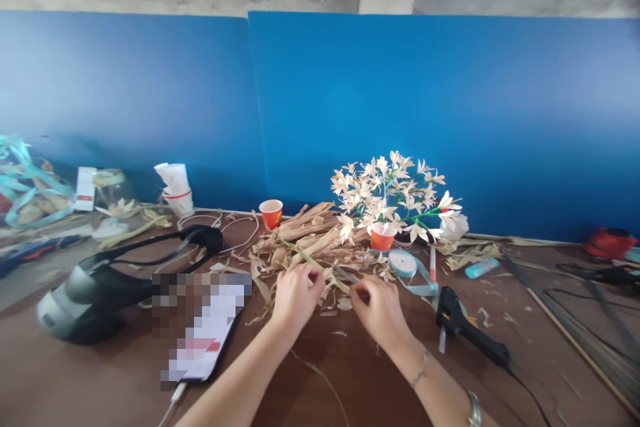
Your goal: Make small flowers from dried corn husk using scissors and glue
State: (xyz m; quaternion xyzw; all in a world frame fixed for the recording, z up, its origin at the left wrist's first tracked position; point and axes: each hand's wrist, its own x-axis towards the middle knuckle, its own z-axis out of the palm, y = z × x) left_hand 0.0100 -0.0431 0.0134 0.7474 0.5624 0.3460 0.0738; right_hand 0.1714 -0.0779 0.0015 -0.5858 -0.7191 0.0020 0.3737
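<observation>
My left hand (299, 290) is closed with thumb and fingertips together, low in front of a pile of dried husks (315, 233). What it pinches is too blurred to make out. Close by on the right, my right hand (381, 307) has its fingers curled into a pinch, and a thin greyish piece (345, 273) shows near its fingertips. Pale scraps (345, 304) lie on the table between the two hands. Behind them, a bunch of cream husk flowers (387, 197) on green stems stands in a red and white paper cup (383, 237).
A glue gun (463, 327) lies right of my right hand, beside a ribbon roll (403, 263) and a turquoise tube (481, 268). On the left are a phone (210, 333) with a cable and a black-and-grey headset (95, 293). A red cup (271, 215) stands behind.
</observation>
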